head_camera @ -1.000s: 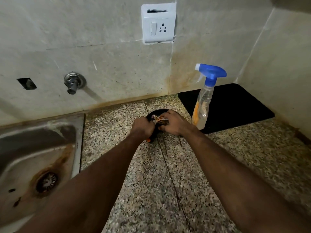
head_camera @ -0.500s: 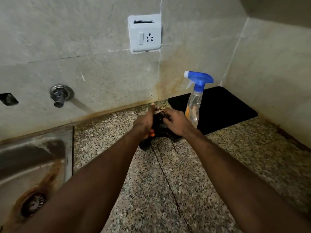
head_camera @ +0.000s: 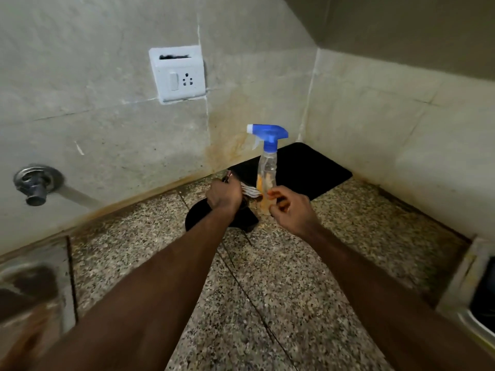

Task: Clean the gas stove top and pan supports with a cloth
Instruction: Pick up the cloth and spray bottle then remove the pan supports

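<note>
I'm watching the right hand (head_camera: 290,210) coming off the cloth (head_camera: 249,190) and drifting out to 4 o'clock of the left hand (head_camera: 225,195). Its fingers are curling loosely just in front of the base of the spray bottle (head_camera: 267,167); touching or not, I can't tell. The left hand is now gripping the cloth alone and lifting toward 12 o'clock, and the black round piece (head_camera: 195,218) is showing at its 7 o'clock.

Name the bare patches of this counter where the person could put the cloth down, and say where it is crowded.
Free: the granite counter near the person, from the sink across to the right wall; also the strip between sink and black disc. Crowded: the back corner, where left hand, cloth, spray bottle, right hand and black mat cluster.
</note>
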